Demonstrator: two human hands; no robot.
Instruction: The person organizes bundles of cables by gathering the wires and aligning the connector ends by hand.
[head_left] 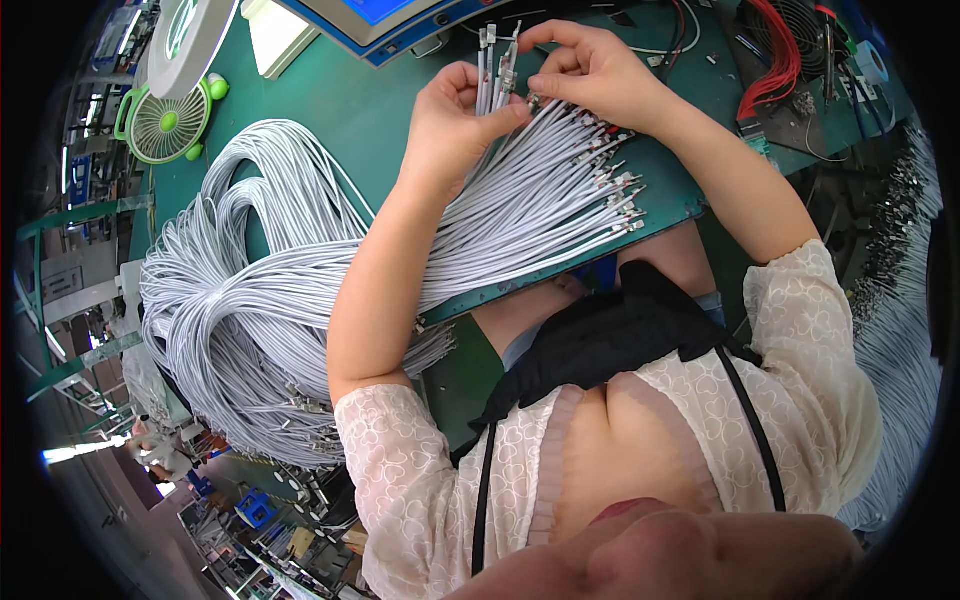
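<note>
A large bundle of white cables point(300, 270) lies coiled on the bench, and its loose ends fan out to the right. Small metal-and-white connectors point(625, 200) tip these ends. My left hand point(450, 125) is closed around several cables whose ends stand upright above my fingers. Close beside it, my right hand point(600, 75) bends its fingers and thumb at the cable ends, just over the fan. A connector point(533, 101) shows at my right thumb tip. Part of what the right fingers grip is hidden behind them.
A blue-edged device with a screen point(385, 20) stands at the bench's far side. A green fan point(165, 122) and a white lamp head point(185, 45) are at the far left. Red wires point(770, 60) and blue tape point(870, 62) lie far right. More white cables point(900, 370) hang at the right.
</note>
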